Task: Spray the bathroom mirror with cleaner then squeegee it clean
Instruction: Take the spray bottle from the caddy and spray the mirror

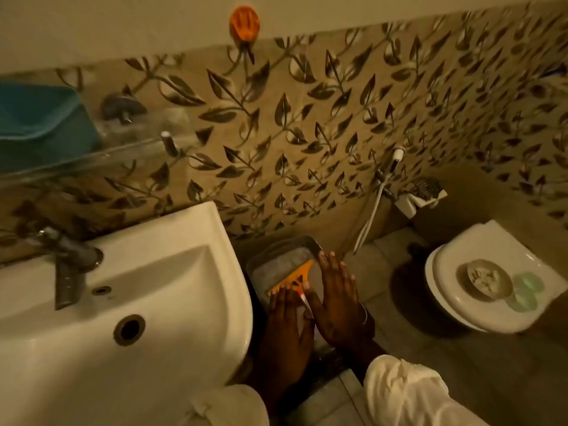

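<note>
Head view, looking down into a dim bathroom. Low in the middle, between the white sink [172, 272] and the toilet [479, 281]: a grey rectangular tray [278, 256] on the floor. Across the tray, a yellow squeegee [296, 276], blade toward the wall, handle end toward the two hands. Left hand [284, 327] laid over the handle end, fingers stretched forward and touching the yellow plastic; whether actually gripping it, cannot tell. Right hand [339, 302] just beside, flat and spread, fingers straight, resting at the squeegee's right edge over the tray, closed on nothing. Rolled white sleeves [408, 392] at both wrists, a thin bangle [365, 315] on the right one.

On the sink: a metal tap [66, 262] at the back, drain hole [129, 329] in the basin. Above the sink, upper left: edge of a glass shelf [92, 158], with a teal cloth [40, 124] seen behind it. Wall tiled in a brown leaf pattern, with an orange holder [245, 23] stuck high up. Right of the tray: a white hand sprayer [396, 156] on its hose, and a brush in a white wall caddy [421, 195]. On the closed toilet lid: a round dish [484, 279] and a pale green round object [525, 292] beside it. No spray bottle or mirror surface identifiable with certainty.
</note>
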The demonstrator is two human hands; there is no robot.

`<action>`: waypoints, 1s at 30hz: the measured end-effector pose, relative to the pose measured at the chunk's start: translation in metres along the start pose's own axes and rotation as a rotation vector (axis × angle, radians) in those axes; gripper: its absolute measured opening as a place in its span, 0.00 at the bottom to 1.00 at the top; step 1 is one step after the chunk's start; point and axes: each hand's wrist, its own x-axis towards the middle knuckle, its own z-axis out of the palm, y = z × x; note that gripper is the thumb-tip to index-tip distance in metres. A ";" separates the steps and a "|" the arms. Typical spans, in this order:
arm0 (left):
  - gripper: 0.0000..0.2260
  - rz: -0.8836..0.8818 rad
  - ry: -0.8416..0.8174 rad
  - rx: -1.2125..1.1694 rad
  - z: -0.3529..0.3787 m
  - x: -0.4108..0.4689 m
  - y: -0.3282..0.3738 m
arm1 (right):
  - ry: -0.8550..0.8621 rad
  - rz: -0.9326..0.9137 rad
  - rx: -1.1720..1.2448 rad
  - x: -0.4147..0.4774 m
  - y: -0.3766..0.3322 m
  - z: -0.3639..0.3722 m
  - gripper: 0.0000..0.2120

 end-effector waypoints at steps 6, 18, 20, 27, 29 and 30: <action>0.38 -0.271 -0.137 0.002 0.059 0.011 -0.023 | -0.090 0.088 0.073 -0.008 0.048 0.048 0.37; 0.39 -0.289 -0.140 -0.023 0.107 0.022 -0.052 | -0.096 0.198 0.231 -0.005 0.079 0.087 0.17; 0.45 -0.296 -0.138 -0.067 0.098 0.026 -0.049 | -0.064 0.217 0.256 -0.005 0.076 0.080 0.15; 0.51 -0.289 -0.145 -0.158 0.053 0.041 -0.021 | 0.099 0.159 0.318 -0.006 0.044 0.035 0.12; 0.49 -0.235 -0.113 -0.206 0.041 0.043 -0.010 | 0.211 0.126 0.335 -0.003 0.033 0.022 0.13; 0.49 -0.201 -0.093 -0.235 0.033 0.043 -0.004 | 0.247 0.129 0.369 -0.001 0.027 0.015 0.17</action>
